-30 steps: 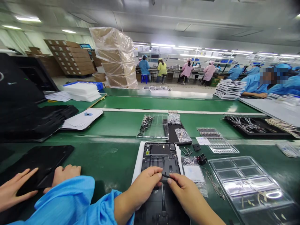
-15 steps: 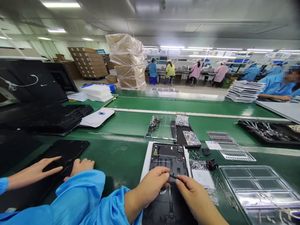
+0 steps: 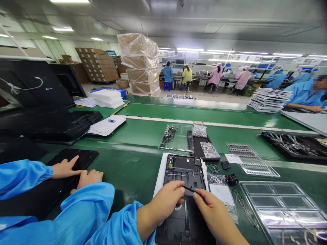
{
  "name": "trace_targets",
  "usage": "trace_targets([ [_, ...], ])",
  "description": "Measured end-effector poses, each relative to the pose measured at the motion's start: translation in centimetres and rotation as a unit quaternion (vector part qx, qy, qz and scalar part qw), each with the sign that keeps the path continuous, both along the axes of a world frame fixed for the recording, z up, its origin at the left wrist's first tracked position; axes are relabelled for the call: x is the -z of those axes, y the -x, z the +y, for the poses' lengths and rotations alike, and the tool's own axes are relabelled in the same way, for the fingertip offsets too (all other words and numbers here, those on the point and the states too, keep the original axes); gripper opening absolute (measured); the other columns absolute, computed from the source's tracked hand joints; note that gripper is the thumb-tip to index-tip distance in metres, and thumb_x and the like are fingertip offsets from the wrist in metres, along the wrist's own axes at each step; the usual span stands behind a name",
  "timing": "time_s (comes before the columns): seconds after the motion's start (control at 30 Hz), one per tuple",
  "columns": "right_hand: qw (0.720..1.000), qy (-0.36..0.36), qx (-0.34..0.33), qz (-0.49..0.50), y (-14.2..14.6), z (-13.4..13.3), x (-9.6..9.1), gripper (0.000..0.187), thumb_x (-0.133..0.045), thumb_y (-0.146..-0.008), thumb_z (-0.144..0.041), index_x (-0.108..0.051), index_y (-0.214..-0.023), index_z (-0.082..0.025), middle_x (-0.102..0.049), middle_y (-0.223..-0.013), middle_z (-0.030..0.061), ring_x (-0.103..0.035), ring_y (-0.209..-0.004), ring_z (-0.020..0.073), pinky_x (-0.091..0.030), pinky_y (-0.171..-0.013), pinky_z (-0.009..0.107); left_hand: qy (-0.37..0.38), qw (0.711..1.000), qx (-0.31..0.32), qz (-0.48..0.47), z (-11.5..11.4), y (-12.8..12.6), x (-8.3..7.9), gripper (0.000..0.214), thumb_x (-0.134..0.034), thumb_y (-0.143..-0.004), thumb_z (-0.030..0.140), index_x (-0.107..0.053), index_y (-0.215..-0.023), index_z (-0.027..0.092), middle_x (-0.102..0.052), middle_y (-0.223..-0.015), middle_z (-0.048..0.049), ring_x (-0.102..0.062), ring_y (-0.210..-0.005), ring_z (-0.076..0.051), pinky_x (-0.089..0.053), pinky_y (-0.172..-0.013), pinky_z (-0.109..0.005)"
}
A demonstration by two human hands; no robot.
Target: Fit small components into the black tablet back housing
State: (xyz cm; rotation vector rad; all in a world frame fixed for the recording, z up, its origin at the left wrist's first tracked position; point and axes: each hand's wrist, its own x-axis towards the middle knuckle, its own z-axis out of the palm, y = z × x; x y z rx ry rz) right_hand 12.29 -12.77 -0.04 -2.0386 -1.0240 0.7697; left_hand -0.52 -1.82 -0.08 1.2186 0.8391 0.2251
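Pinching a thin black strip (image 3: 189, 189) over an open tablet shell (image 3: 185, 172).
Gripped at one end between thumb and forefinger of the left hand (image 3: 165, 203), at the other by the closed fingertips of the right hand (image 3: 212, 210); held just above the lower part of the shell, itself flat on a white sheet (image 3: 159, 175) on the green belt (image 3: 133, 170). To the right, clear plastic trays (image 3: 281, 204); to the left, a co-worker's hands (image 3: 65, 167) flat on a black panel (image 3: 87, 156).
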Motion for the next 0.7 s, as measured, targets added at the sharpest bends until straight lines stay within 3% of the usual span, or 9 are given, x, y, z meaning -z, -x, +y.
trace_targets([
  [0.7, 1.0, -0.006, -0.011, -0.001, -0.03, 0.18, 0.79, 0.038, -0.045, -0.076, -0.044, -0.064, -0.099, -0.02, -0.064, -0.105, 0.0053, -0.055, -0.1, 0.022, -0.039, -0.091, 0.034, -0.037, 0.999, 0.005, 0.018, 0.11, 0.19, -0.31, 0.041, -0.051, -0.072, 0.032, -0.056, -0.107, 0.013, -0.061, -0.089, -0.0054, -0.056, -0.073, -0.015, -0.041, -0.069, -0.029],
])
